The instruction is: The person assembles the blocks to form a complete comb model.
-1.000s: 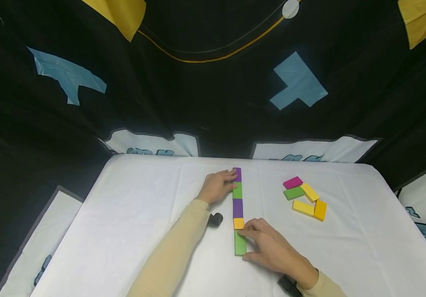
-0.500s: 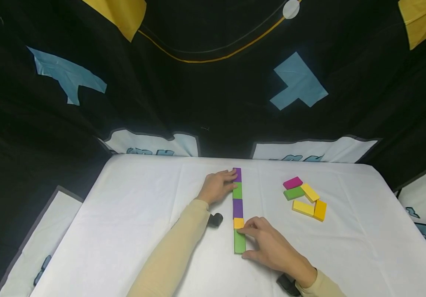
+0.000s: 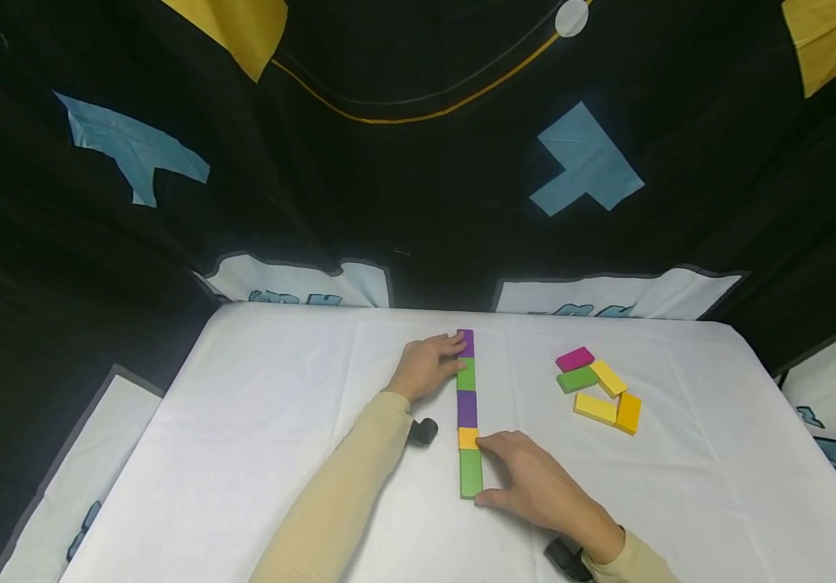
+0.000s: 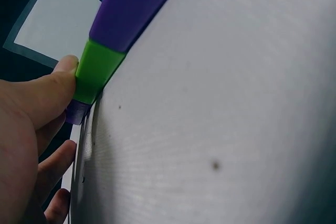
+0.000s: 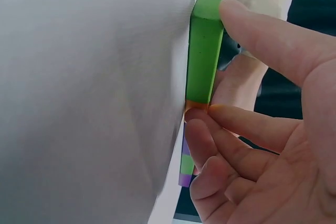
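Observation:
A straight row of blocks runs away from me on the white tabletop. From near to far come a green block (image 3: pixel 471 474), an orange block (image 3: pixel 468 438), a purple block (image 3: pixel 466 409), a second green block (image 3: pixel 465 374) and a second purple block (image 3: pixel 466 343). My left hand (image 3: pixel 426 366) lies along the row's left side at the far end, thumb touching the far green block (image 4: pixel 100 72) and fingertips on the far purple one. My right hand (image 3: pixel 530 479) is at the near right, its thumb at the near green block's (image 5: pixel 205 51) near corner and its index fingertip against the orange block.
To the right lie several loose blocks: a magenta block (image 3: pixel 574 359), a green block (image 3: pixel 577 380), a yellow block (image 3: pixel 608 378), another yellow block (image 3: pixel 595 408) and an orange-yellow block (image 3: pixel 628 413). A black patterned cloth (image 3: pixel 432 210) hangs behind the white tabletop (image 3: pixel 265 405).
My right index finger has shifted from the top of the near green block to the orange block's right side. The near green block has slid slightly forward. My left hand stays put.

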Available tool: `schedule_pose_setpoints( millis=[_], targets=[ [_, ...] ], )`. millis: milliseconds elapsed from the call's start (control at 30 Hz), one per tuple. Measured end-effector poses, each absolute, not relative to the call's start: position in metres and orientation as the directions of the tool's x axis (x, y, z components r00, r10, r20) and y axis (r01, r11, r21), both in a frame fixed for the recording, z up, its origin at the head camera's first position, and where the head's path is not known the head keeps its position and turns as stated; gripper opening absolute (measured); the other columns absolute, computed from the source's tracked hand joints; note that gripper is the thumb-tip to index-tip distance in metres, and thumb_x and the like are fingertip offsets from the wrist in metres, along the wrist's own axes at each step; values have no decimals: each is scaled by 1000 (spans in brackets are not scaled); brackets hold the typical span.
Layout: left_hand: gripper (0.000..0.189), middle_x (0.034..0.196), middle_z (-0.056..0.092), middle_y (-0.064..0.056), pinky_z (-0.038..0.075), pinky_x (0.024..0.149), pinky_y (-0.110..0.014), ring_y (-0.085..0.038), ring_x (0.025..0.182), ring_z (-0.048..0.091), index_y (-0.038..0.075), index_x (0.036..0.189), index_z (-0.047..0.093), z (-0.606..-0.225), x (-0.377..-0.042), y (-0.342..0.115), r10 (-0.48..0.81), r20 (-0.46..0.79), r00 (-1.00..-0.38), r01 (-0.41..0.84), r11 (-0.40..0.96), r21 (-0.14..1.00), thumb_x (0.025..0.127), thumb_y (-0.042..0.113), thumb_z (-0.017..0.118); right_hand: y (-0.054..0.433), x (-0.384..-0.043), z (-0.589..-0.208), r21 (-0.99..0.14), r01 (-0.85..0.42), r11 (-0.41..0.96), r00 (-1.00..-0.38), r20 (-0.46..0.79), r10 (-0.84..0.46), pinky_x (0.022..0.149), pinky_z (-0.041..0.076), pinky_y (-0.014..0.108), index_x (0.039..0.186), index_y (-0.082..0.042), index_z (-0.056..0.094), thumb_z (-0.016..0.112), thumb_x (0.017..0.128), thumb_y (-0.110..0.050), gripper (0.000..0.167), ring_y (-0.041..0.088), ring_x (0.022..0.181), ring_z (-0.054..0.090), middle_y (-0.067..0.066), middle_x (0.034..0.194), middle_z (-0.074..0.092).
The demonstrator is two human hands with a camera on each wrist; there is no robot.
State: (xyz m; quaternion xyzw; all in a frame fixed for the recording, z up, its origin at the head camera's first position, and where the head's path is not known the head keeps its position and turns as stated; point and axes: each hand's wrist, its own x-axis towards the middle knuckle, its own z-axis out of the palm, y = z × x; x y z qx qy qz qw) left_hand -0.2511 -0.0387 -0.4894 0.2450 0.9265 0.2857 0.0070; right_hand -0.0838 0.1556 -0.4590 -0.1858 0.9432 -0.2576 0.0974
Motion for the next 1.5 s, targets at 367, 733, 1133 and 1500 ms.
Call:
schedule_pose_setpoints(
  millis=[367,733,1133,1500],
  targets=[
    [43,149,51,5,32,119,-44,-22,141,44,18,138,62,-488,-250,-38,455,132,-881,448,711,542,97,33,67,155,-83,-459,-498,-312,809,-914,-77,-400,103,49,47,129,-6,65,89,74,-36,67,26,118,59,7,125,65],
    [43,149,52,3,31,119,-45,-23,141,44,16,138,62,-484,-248,-38,456,132,-880,449,708,545,97,31,68,155,-79,-457,-507,-328,797,-909,-59,-412,98,53,46,122,-13,71,89,76,-32,53,21,111,62,-1,115,69],
    [43,149,51,4,31,119,-45,-23,142,44,16,137,63,-485,-249,-38,454,130,-881,445,706,551,97,30,67,155,-80,-458,-512,-329,793,-908,-60,-415,98,52,48,123,-13,72,88,76,-32,53,24,112,63,1,115,70],
    [43,150,50,5,31,119,-43,-23,142,43,17,138,62,-486,-249,-38,451,114,-885,433,711,553,98,31,67,162,-82,-455,-538,-305,786,-914,-66,-400,95,54,43,125,-16,69,87,78,-37,55,15,106,63,-5,114,70]
  ],
)
